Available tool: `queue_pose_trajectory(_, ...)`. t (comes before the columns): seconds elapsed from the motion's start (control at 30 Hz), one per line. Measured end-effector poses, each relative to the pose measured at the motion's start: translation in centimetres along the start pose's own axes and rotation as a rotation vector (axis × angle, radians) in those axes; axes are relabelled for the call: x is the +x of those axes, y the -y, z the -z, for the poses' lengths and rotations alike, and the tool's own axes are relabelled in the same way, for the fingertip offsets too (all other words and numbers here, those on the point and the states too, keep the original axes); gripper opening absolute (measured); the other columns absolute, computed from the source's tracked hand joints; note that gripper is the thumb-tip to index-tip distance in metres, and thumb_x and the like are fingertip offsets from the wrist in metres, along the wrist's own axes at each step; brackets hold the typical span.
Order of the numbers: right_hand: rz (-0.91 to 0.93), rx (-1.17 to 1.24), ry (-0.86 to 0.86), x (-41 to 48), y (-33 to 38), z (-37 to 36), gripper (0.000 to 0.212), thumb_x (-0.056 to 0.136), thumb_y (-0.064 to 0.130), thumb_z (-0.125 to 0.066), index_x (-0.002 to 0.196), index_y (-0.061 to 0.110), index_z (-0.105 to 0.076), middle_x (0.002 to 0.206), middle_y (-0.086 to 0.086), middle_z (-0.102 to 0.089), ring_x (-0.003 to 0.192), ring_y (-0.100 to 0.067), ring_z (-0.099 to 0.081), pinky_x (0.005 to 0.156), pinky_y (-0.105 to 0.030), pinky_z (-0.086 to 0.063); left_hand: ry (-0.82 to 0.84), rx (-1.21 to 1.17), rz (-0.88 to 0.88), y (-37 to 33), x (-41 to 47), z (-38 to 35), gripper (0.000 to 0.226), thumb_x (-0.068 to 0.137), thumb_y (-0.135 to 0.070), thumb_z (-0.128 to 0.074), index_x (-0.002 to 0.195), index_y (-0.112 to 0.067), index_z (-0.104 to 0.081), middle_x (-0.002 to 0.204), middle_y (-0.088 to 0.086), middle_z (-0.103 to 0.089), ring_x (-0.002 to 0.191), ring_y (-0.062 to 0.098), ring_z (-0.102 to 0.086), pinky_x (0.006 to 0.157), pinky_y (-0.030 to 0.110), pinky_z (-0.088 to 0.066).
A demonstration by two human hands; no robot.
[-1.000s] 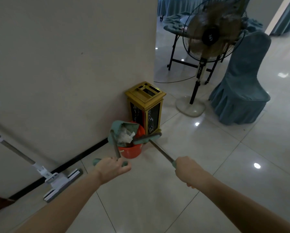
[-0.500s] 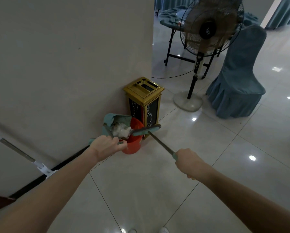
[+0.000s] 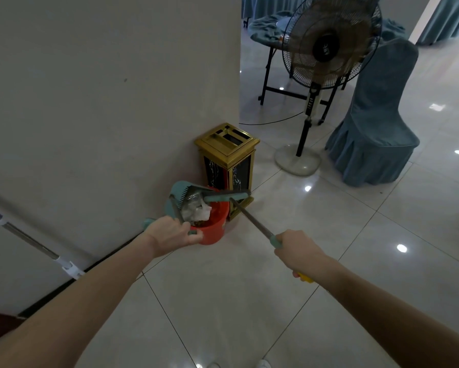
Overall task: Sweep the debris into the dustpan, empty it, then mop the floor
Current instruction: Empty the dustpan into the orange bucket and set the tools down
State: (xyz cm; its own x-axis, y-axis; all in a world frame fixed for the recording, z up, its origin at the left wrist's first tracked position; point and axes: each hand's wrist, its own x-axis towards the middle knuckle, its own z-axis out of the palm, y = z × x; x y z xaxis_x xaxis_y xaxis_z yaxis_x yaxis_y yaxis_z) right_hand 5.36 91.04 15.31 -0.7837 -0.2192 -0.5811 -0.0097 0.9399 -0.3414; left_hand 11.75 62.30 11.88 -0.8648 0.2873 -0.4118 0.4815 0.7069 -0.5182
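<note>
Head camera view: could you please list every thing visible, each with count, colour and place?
dustpan: one, teal, tilted over the bucket
debris: one clump, whitish, in the dustpan
bucket: one, red, floor by the wall
broom: one, teal head, at the dustpan's mouth
waste bin: one, gold-black, behind the bucket
mop: one, grey-white, leaning on wall, left
pedestal fan: one, black, upper right
covered chair: one, blue-grey, beside the fan
table: one, blue-grey cloth, behind the fan
left hand: grips dustpan handle
right hand: grips broom handle

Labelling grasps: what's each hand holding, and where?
Left hand grips the teal plastic dustpan by its handle; right hand grips the teal-headed broom near its handle's end.
</note>
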Motion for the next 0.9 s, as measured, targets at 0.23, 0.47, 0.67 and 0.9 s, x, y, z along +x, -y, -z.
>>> queue_pose_trajectory(0.23,-0.063,0.1,0.053,0.2,1.0,-0.2,0.038,0.1,0.018,-0.044,0.136,0.007,-0.049,0.09,-0.016,-0.063,0.051,-0.021,-0.058,0.039,-0.025,-0.047,0.002,0.017,0.046,1.1,-0.2,0.3,0.045,0.1,-0.009,-0.036,0.136,-0.025,-0.015,0.108,0.011,-0.054,0.079,0.028,-0.063,0.055,0.034,-0.039)
queue_pose_trajectory(0.47,0.005,0.034,0.033,-1.4,0.7,-0.9,0.036,0.099,0.013,-0.042,0.134,0.008,-0.051,0.093,-0.019,-0.066,0.054,-0.025,-0.061,0.044,-0.029,-0.052,0.025,0.047,0.039,1.2,-0.1,1.4,0.054,0.096,-0.001,-0.037,0.142,-0.024,-0.018,0.113,0.014,-0.053,0.084,0.028,-0.063,0.042,0.032,-0.021)
queue_pose_trajectory(0.67,0.057,0.031,0.018,-1.6,1.4,-1.6,0.036,0.099,0.015,-0.041,0.133,0.017,-0.05,0.084,-0.014,-0.064,0.052,-0.025,-0.061,0.048,-0.031,-0.055,0.025,0.04,0.044,1.2,-0.2,1.5,0.054,0.097,-0.002,-0.035,0.144,-0.024,-0.02,0.121,0.015,-0.05,0.087,0.03,-0.064,0.044,0.031,-0.026)
queue_pose_trajectory(0.9,0.119,-0.095,0.041,-1.1,3.4,-4.4,0.034,0.096,0.005,-0.041,0.124,0.014,-0.057,0.069,-0.002,-0.046,0.061,-0.023,-0.055,0.036,-0.024,-0.037,0.004,-0.004,0.025,1.3,-0.4,0.2,0.051,0.098,-0.007,-0.038,0.14,-0.027,-0.018,0.108,0.012,-0.053,0.082,0.029,-0.062,0.055,0.034,-0.036)
